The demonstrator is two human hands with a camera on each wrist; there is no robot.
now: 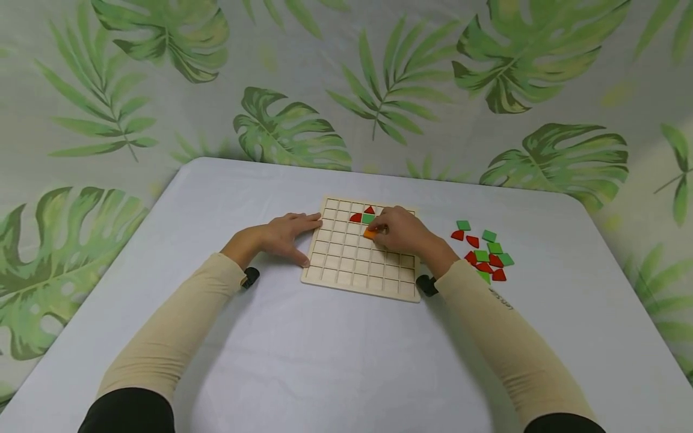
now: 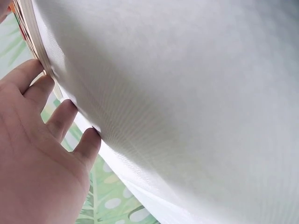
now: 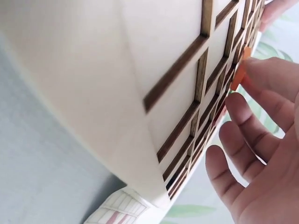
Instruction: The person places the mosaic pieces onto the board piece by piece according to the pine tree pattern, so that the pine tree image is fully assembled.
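Observation:
A pale wooden grid board [image 1: 330,275] lies on the white table, divided into small square cells. My right hand [image 1: 403,231] pinches an orange tile [image 1: 370,233] between thumb and index finger, over the board's upper middle. The right wrist view shows that orange tile [image 3: 240,72] tilted against the grid, the other fingers loosely bent. Just above it sit a green square tile [image 1: 368,219], a red rounded tile [image 1: 355,218] and a red triangle tile [image 1: 369,210]. With fingers spread, my left hand [image 1: 284,236] touches the board's left edge; its fingertips [image 2: 41,83] meet the rim.
Right of the board, several loose tiles lie scattered, such as a green square [image 1: 463,225] and a red rounded piece [image 1: 498,275]. The white table [image 1: 325,361] ends at the back against a leaf-patterned cloth [image 1: 303,126].

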